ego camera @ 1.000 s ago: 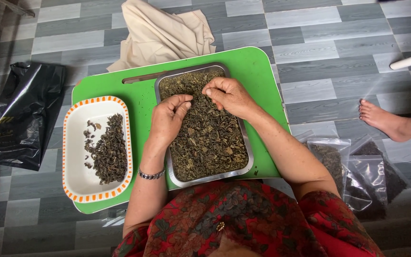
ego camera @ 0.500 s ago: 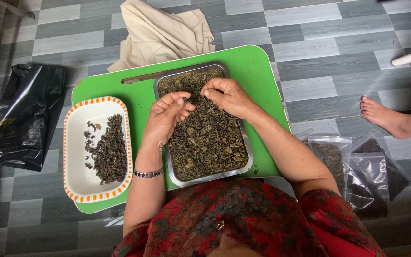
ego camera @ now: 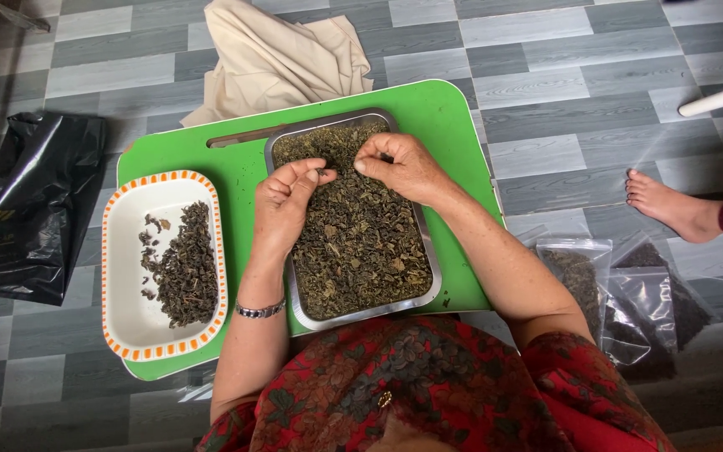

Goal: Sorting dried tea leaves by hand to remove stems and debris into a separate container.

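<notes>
A metal tray (ego camera: 282,151) full of dried dark green leaves (ego camera: 361,243) lies on a green lap table (ego camera: 453,125). My left hand (ego camera: 286,197) hovers over the tray's upper left, thumb and fingertips pinched on a small bit of leaf. My right hand (ego camera: 399,167) rests over the tray's far end, fingers curled and pinched near the left hand's fingertips. To the left stands a white dish with an orange-dashed rim (ego camera: 123,276) holding a smaller heap of dark leaves (ego camera: 186,264).
A beige cloth (ego camera: 282,54) lies beyond the table, a black plastic bag (ego camera: 31,205) on the floor at left. Clear bags of dried leaves (ego camera: 621,293) sit at right. Another person's bare foot (ego camera: 671,205) rests on the grey tiled floor.
Both hands stayed over the tray's far end; the left hand's fingers have drawn up into a pinch close to the right hand's fingertips.
</notes>
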